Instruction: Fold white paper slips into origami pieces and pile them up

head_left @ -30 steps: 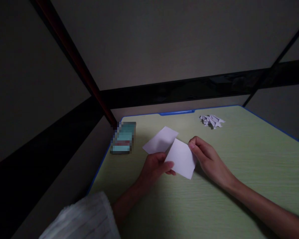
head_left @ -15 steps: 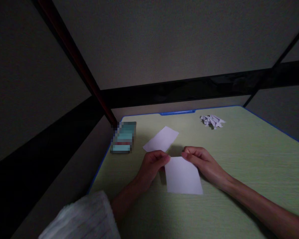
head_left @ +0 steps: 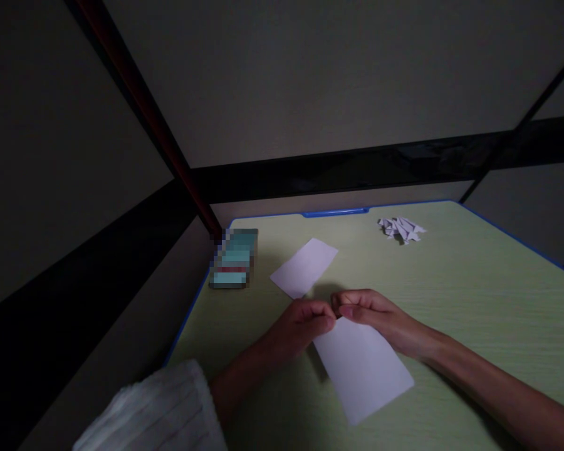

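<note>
A white paper sheet point(head_left: 363, 368) lies on the green table point(head_left: 474, 300), slanting toward me and to the right. My left hand point(head_left: 305, 322) and my right hand point(head_left: 369, 310) meet at its far edge, both with fingers curled and pinched on that edge. A second white sheet point(head_left: 304, 267) lies flat just beyond my hands, touched by neither hand.
A small pile of folded white paper pieces point(head_left: 401, 228) sits near the far edge. A teal box point(head_left: 234, 259), blurred out, stands at the far left corner. The table has a blue rim point(head_left: 333, 213). Dark walls and beams surround it.
The held sheet came down from upright in front of me to lying flat on the table. My hands moved closer together along its far edge and toward me.
</note>
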Demonstrator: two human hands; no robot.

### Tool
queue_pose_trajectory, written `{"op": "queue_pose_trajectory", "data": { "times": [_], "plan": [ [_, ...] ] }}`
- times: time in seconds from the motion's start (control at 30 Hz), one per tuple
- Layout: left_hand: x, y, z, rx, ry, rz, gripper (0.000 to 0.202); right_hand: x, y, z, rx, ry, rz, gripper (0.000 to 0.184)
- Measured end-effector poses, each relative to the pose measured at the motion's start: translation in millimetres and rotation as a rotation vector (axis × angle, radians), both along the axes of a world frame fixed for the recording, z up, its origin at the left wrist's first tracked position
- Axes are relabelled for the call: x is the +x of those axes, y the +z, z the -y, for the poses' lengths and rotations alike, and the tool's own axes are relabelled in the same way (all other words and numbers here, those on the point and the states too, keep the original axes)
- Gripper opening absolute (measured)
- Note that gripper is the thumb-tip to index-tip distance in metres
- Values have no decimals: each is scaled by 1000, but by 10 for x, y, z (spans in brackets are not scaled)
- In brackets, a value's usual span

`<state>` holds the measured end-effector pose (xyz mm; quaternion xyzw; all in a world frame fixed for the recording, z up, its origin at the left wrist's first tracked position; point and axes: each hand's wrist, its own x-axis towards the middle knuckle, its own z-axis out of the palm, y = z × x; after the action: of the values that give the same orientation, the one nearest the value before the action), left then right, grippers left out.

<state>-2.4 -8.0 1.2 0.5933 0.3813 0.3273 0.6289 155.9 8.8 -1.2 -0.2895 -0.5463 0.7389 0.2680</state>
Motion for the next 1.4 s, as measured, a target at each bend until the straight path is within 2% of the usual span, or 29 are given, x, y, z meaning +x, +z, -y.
{"op": "queue_pose_trajectory", "data": {
  "times": [0.13,0.37,0.47,0.53,0.6,0.67,0.77,0.87,1.0,1.07,1.17,1.23,1.33,1.4],
  "plan": [
    [-32,-6,-33,54,2,12,22,15,9,-20,-54,-47,-48,33],
    [-130,28,-101,53,14,-21,19,-4,38,-20,-56,-142,-46,34],
    [-194,33,-139,-21,0,57,15,3,44,-31,-80,-200,-62,33],
    [-242,24,-179,-70,7,190,16,30,61,-54,-84,-304,-94,30],
    [-273,12,-217,-41,146,339,16,63,82,-78,-57,-414,-106,27],
    [-266,2,-235,-57,266,372,16,78,99,-85,24,-455,-60,27],
    [-185,-9,-203,-99,276,273,26,40,109,-40,281,-359,82,31],
    [-80,-17,-131,-11,327,35,26,-31,108,33,480,-278,194,28],
    [-2,-17,-53,98,350,-162,24,-76,80,77,721,-175,327,23],
    [1,-11,-38,151,337,-230,24,-72,63,74,722,-149,351,22],
    [-56,7,-72,235,337,-313,25,-42,57,56,634,-134,373,19],
    [-129,22,-129,280,443,-336,25,-13,65,33,596,-154,384,17],
    [-216,39,-201,311,669,-317,26,21,83,-11,596,-270,353,16],
    [-209,43,-195,312,640,-310,25,18,96,-26,617,-343,328,14]
  ]
}}
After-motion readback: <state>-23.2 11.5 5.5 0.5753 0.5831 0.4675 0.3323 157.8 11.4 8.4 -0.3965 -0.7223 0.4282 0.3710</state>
